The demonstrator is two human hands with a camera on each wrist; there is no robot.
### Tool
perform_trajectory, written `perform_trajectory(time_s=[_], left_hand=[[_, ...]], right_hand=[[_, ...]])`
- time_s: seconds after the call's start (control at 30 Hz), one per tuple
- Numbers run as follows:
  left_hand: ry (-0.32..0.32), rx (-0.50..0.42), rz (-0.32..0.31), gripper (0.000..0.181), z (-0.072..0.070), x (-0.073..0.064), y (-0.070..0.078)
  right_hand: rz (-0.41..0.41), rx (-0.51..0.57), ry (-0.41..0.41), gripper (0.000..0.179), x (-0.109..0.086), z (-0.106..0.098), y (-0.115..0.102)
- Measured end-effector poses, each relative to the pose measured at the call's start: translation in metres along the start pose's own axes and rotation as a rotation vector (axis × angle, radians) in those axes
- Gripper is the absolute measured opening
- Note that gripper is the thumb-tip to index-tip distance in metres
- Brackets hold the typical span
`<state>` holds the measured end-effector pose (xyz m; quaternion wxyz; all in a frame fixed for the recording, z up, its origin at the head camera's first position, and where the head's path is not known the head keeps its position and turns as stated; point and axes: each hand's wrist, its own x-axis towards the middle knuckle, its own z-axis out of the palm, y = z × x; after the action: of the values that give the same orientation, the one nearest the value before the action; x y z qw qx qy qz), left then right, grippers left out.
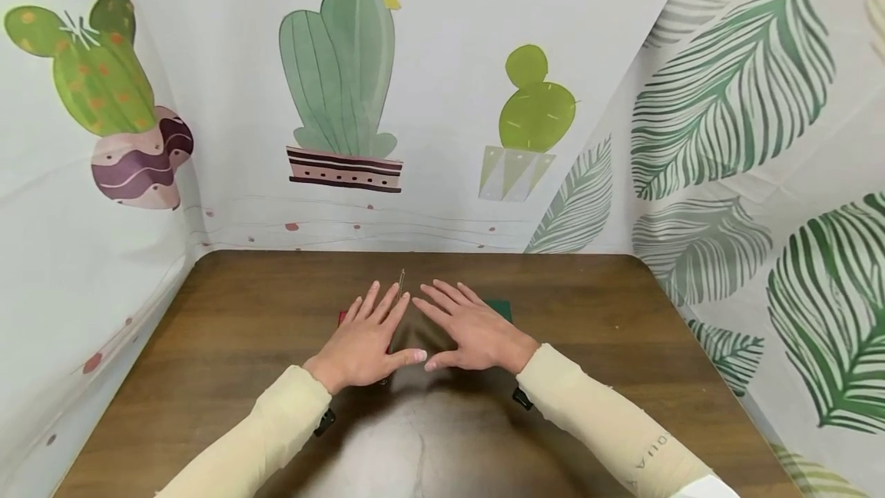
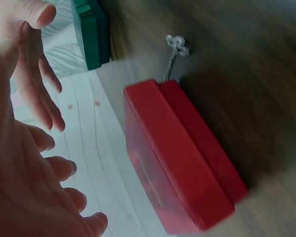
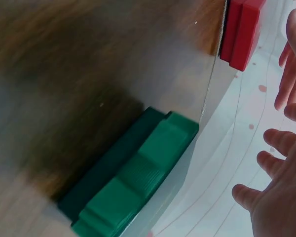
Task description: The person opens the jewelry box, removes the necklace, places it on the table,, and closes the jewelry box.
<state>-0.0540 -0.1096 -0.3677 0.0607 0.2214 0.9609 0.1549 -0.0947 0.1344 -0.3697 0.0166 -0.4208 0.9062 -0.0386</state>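
My left hand (image 1: 366, 344), near a red rectangular box (image 2: 172, 153), and right hand (image 1: 478, 331), near a green rectangular box (image 3: 138, 173), are outspread.

Head view high; wrist views close

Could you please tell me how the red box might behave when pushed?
The red box looks stiff, judging by its straight edges. Its flat, squared sides suggest it would slide rather than roll. Its smooth-looking faces may be slippery.
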Motion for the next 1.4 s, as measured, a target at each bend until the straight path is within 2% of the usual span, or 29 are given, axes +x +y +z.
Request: perform_trajectory(time_s=[0.2,0.37,0.6,0.8,1.1,1.4], left_hand=[[-0.045,0.009,0.017,0.102,0.010,0.007,0.010],[-0.048,0.010,0.040,0.102,0.012,0.013,0.016],[-0.051,-0.004,0.069,0.104,0.017,0.021,0.023],[-0.046,-0.043,0.083,0.106,0.022,0.026,0.028],[-0.057,-0.095,0.112,0.109,0.032,0.032,0.032],[-0.060,-0.130,0.121,0.113,0.043,0.044,0.033]], right_hand=[[0.024,-0.005,-0.003,0.103,-0.017,0.003,0.013],[0.068,-0.009,0.003,0.104,-0.032,0.005,0.027],[0.131,0.060,-0.008,0.106,-0.050,0.008,0.046],[0.188,0.078,-0.016,0.109,-0.063,0.011,0.062],[0.251,0.100,-0.018,0.117,-0.072,0.018,0.083],[0.293,0.172,-0.063,0.122,-0.071,0.026,0.090]])
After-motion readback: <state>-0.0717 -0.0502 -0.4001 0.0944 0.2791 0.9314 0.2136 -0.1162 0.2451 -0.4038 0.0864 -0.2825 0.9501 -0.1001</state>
